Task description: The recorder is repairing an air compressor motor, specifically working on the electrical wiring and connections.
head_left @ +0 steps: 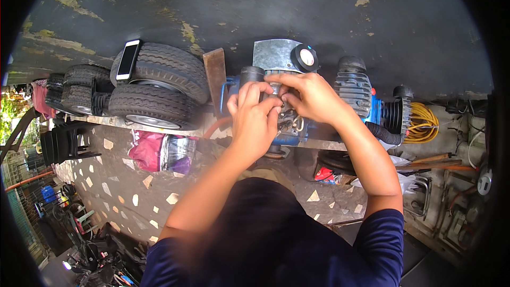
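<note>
- Across the far side runs a dark wall (212, 5) with paint flaking off it.
- Left of me sit stacked tyres, the large tyre (178, 72) at the far side; a white-edged phone (128, 61) leans on it.
- Straight ahead of me, in the middle, is the blue motor (287, 141), partly covered by my hands. I judge it heavy and rigid, so lifting would call for a grip on the solid body, never on its wiring.
- To its right stands a grey finned cylinder (352, 93), hard-looking, with yellow cable (422, 122) coiled farther right.
- My right hand (313, 98) comes in from the right, forefinger reaching left, thumb bent close below it; whether it grips anything I can't tell.
- My left hand (252, 117) meets it from the near left, fingers curled narrow, thumb close to the forefinger; what they pinch is hidden.
- Beyond my fingers is a grey metal plate (272, 53), stiff, best held by its edges.
- A black tape roll (304, 57) rests against the plate's right side, likely light and easy to take by its rim.
- Smallest are the wires (291, 122) just nearer than my fingertips: light, bendy, easily strained, so I'd hold them by the insulation.
</note>
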The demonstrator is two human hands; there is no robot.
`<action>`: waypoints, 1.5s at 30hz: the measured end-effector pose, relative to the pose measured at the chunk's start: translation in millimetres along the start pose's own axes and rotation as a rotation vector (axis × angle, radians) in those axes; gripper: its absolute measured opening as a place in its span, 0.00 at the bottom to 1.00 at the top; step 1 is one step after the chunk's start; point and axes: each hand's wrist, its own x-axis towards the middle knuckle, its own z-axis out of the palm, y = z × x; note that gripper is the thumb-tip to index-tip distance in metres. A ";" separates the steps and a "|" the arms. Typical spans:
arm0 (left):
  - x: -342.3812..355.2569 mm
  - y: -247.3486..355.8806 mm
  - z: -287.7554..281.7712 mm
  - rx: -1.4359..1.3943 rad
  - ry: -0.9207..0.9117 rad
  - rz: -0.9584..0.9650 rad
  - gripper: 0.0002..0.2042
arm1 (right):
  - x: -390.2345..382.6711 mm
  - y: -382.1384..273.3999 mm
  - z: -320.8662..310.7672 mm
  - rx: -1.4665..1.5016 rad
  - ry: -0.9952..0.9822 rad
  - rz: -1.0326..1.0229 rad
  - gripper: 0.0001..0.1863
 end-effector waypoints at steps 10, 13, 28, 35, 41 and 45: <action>-1.7 -3.7 7.6 -0.045 0.168 -0.076 0.12 | -5.9 8.6 14.1 -0.073 0.072 -0.127 0.29; 5.1 -8.7 1.3 0.012 0.125 -0.030 0.21 | -7.0 6.4 15.9 -0.088 0.108 -0.130 0.30; 6.3 5.0 -7.7 0.189 -0.099 0.067 0.06 | -42.2 -2.5 16.6 0.270 0.357 0.184 0.11; 6.1 19.3 -10.9 0.179 -0.171 -0.168 0.06 | -59.0 -1.7 18.6 0.277 0.276 0.214 0.12; -2.1 28.3 -13.9 0.052 -0.241 -0.274 0.10 | -57.9 1.7 20.0 0.155 0.253 0.079 0.12; -4.2 20.6 -9.9 -0.152 -0.194 -0.375 0.13 | -52.1 -1.6 24.6 0.004 0.214 0.105 0.20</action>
